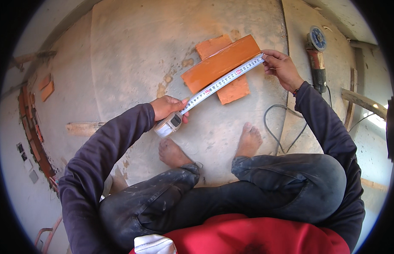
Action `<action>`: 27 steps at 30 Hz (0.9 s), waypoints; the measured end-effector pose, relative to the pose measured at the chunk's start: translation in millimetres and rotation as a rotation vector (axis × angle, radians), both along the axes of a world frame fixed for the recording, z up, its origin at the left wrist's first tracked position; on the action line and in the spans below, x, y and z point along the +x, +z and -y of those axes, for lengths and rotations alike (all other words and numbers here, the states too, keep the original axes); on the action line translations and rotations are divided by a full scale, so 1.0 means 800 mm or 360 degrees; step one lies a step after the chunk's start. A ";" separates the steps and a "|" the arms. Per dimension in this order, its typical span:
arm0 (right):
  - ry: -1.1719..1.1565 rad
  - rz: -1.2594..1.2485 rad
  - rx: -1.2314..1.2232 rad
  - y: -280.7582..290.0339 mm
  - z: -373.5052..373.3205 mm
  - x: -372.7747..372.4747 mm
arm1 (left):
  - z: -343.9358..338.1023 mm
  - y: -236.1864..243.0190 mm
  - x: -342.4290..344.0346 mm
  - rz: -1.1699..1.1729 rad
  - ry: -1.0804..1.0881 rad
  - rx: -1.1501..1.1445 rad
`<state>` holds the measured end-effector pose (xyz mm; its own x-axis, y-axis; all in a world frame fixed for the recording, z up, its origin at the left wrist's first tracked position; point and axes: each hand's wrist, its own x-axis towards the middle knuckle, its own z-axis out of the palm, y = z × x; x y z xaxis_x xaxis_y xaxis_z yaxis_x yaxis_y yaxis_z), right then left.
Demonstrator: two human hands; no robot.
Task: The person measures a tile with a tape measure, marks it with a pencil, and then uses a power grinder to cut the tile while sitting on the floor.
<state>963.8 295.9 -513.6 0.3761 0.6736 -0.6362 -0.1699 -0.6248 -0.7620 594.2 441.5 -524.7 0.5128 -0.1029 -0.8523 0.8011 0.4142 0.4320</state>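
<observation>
A tape measure (pixel 168 125) is stretched between my hands, its white blade running along the near long edge of a smooth orange tile (pixel 222 59). My left hand (pixel 168 107) is closed around the blade near the case. At the tile's right end, my right hand (pixel 280 67) pinches the free tip of the blade. The tile lies slanted, its right end farther from me, across a rougher orange block (pixel 234 91) that shows on both the near and far sides. Whether that block is one piece or two is hidden under the tile.
To the right an angle grinder (pixel 317 63) with a blue disc lies on the floor, its dark cord (pixel 269 120) looping toward my right foot. A wooden piece (pixel 85 128) lies at left, and orange tile pieces (pixel 46 87) sit farther left. A wooden beam (pixel 364 103) juts in at right.
</observation>
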 end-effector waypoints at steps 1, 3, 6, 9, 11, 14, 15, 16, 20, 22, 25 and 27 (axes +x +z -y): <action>0.0006 -0.0002 0.0008 -0.001 0.001 0.002 | -0.001 0.000 0.000 0.0009 -0.0006 0.0002; 0.0008 -0.0013 0.0019 -0.002 0.003 0.004 | -0.002 0.000 0.001 0.0016 -0.0010 -0.0006; -0.0003 -0.0032 0.0024 -0.003 0.003 0.005 | -0.003 0.001 0.003 0.0008 -0.0006 -0.0023; 0.0001 -0.0030 0.0019 -0.002 0.004 0.007 | -0.002 0.002 0.005 -0.0010 0.0000 -0.0020; 0.0010 -0.0013 0.0016 -0.003 0.002 0.005 | -0.001 0.002 0.003 -0.0023 0.0012 -0.0025; 0.0004 -0.0041 0.0012 -0.004 0.005 0.011 | -0.001 0.000 0.003 -0.0020 0.0023 -0.0061; -0.0007 -0.0030 0.0011 -0.003 0.006 0.012 | -0.001 0.001 0.006 -0.0033 0.0006 -0.0040; -0.0018 -0.0018 0.0008 -0.002 0.007 0.012 | -0.001 0.001 0.008 -0.0045 -0.0012 -0.0018; -0.0032 -0.0032 0.0013 0.001 0.004 0.009 | 0.000 -0.005 0.004 -0.0001 0.0025 -0.0027; -0.0042 -0.0043 0.0004 0.002 0.002 0.008 | 0.000 -0.005 0.003 -0.0007 0.0051 -0.0035; -0.0048 -0.0044 0.0006 0.004 0.003 0.010 | 0.003 -0.003 0.006 -0.0010 0.0069 -0.0023; -0.0047 -0.0044 0.0003 0.003 0.003 0.010 | 0.004 -0.001 0.007 -0.0008 0.0078 -0.0020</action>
<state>972.1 293.5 -511.0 0.3783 0.6638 -0.6452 -0.2091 -0.6176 -0.7581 599.9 438.2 -525.5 0.5130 -0.0888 -0.8538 0.7821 0.4582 0.4223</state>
